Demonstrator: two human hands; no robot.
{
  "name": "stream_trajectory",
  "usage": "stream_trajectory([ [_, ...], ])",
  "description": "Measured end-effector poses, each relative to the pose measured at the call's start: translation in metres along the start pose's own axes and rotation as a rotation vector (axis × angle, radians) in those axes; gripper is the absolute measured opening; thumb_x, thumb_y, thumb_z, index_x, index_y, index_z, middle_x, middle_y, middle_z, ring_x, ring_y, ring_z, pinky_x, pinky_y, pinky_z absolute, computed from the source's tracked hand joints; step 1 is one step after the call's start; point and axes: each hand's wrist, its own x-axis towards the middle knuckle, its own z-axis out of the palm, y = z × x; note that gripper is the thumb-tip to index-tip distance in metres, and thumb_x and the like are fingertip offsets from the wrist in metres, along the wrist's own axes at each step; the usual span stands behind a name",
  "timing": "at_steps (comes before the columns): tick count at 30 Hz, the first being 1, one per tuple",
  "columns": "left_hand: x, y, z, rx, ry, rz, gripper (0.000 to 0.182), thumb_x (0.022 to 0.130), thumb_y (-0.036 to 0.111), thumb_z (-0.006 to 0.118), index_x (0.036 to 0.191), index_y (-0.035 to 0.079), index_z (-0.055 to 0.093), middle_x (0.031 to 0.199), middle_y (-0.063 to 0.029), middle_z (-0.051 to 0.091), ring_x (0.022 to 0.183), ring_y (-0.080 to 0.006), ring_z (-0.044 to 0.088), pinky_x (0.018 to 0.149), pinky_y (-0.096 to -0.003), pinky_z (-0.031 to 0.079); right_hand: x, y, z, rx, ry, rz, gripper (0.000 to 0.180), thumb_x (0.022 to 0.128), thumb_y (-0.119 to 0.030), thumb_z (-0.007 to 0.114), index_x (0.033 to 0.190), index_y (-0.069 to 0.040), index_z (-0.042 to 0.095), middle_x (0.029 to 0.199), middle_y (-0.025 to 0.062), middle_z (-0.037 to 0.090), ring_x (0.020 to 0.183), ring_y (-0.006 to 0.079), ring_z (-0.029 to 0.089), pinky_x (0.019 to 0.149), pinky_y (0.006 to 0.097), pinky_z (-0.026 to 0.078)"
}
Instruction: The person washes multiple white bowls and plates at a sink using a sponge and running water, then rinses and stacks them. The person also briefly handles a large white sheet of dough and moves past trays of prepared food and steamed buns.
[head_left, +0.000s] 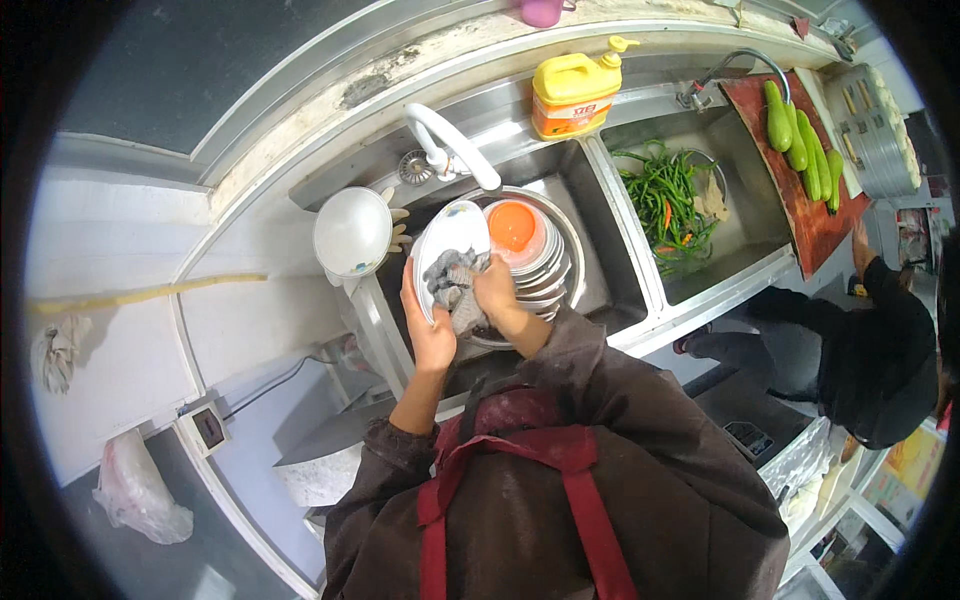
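My left hand (429, 334) grips the rim of a tilted white plate (459, 225) with a small coloured pattern, above the left basin of a steel sink (619, 289). In my right hand (496, 291) is a grey cloth (456, 283), pressed against the plate's inner face. Behind and to the right of that hand, a round metal basin (579, 262) holds a stack of dishes (553, 262) with an orange bowl (512, 225) on top. A white faucet (461, 150) arches over the basin's back edge. To the left, more white dishes (352, 231) stand on the sink's corner.
A yellow detergent jug (576, 94) stands behind the divider. Green chillies (666, 196) and a metal bowl (720, 176) lie in the right basin. Several green squashes (811, 154) rest on a red board (821, 240) across its right end. A person in dark clothes (874, 352) is at the right.
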Motion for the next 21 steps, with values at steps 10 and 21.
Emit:
stream_trajectory([
  [10,0.02,-0.017,-0.009,-0.211,0.174,-0.184,0.055,0.091,0.004,0.046,0.142,-0.004,0.028,0.14,-0.019,0.041,0.127,-0.03,0.043,0.107,-0.0399,0.032,-0.018,0.027,-0.042,0.151,-0.226,0.15,0.044,0.082,-0.023,0.075,0.113,0.005,0.059,0.1,0.0103,0.067,0.083,0.0161,0.061,0.076,0.0283,0.051],
  [21,-0.021,-0.021,0.004,-0.384,0.075,-0.269,0.07,0.084,0.01,0.067,0.143,-0.001,0.03,0.141,-0.0211,0.039,0.132,-0.0346,0.037,0.108,-0.0464,0.033,-0.021,-0.001,-0.068,0.499,-0.393,0.316,0.053,0.081,-0.01,0.071,0.127,0.008,0.05,0.116,0.0141,0.062,0.102,0.0214,0.061,0.088,0.0319,0.049],
])
